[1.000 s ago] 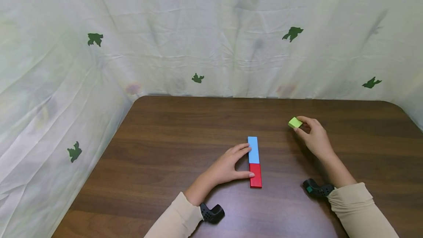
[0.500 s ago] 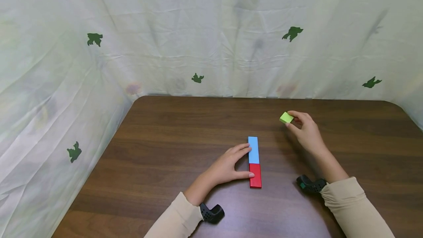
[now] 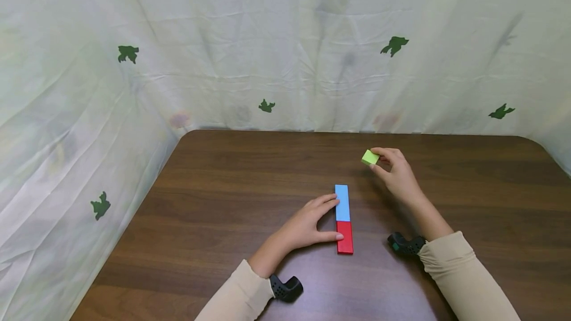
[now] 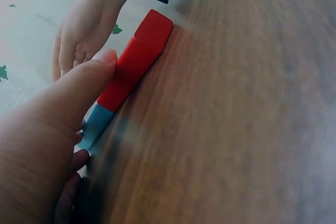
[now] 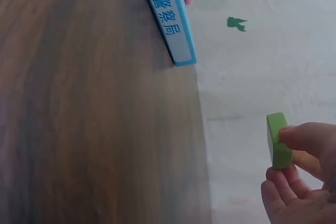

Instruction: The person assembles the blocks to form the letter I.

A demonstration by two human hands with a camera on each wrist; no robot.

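Note:
In the head view a blue block [image 3: 342,203] and a red block [image 3: 345,238] lie end to end on the table, the blue one farther away. My left hand [image 3: 303,224] rests beside them, its fairly straight fingers touching the blue block's left side and its thumb on the red block. A small light green block [image 3: 370,157] is pinched between thumb and fingers of my right hand [image 3: 398,175], held above the table, beyond and right of the blue block. Dark blue characters mark one face of the blue block [image 5: 167,22] in the right wrist view.
The brown wooden table [image 3: 250,162] ends at a pale cloth [image 3: 294,53] with green leaf-like shapes, hanging behind and to the left. Black wrist devices sit below both hands, the left one [image 3: 286,289] and the right one [image 3: 405,244].
My right hand has carried the green block leftward and slightly away from me, closer to the blue block. The left hand and the two lying blocks have stayed put.

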